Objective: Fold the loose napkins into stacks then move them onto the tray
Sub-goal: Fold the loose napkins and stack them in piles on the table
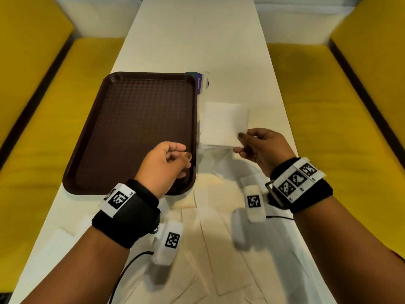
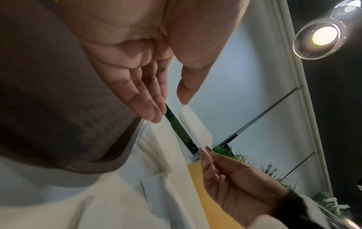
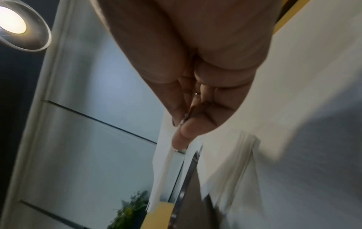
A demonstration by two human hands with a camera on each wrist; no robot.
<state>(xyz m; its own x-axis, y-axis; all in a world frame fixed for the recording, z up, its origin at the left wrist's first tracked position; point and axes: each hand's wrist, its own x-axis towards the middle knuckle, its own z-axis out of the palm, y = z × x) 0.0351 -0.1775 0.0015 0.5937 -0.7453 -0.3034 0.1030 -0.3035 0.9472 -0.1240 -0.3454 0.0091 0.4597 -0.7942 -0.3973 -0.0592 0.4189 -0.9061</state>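
Observation:
A folded white napkin [image 1: 223,121] hangs in the air to the right of the brown tray [image 1: 131,119]. My right hand [image 1: 240,141] pinches its near right corner between thumb and fingers. Under it, a low stack of folded napkins [image 1: 205,146] lies on the table beside the tray's right rim. My left hand [image 1: 182,156] hovers over the tray's near right corner, fingers relaxed, holding nothing. The left wrist view shows the left hand [image 2: 170,108] empty, with the napkin [image 2: 195,128] beyond it. In the right wrist view the pinched napkin [image 3: 162,162] hangs beside the stack [image 3: 245,148].
Several loose napkins [image 1: 219,249] are spread over the near part of the white table, and one more [image 1: 57,242] lies at the near left. A purple-labelled object [image 1: 201,82] sits behind the tray's far right corner. Yellow benches [image 1: 43,128] flank the table.

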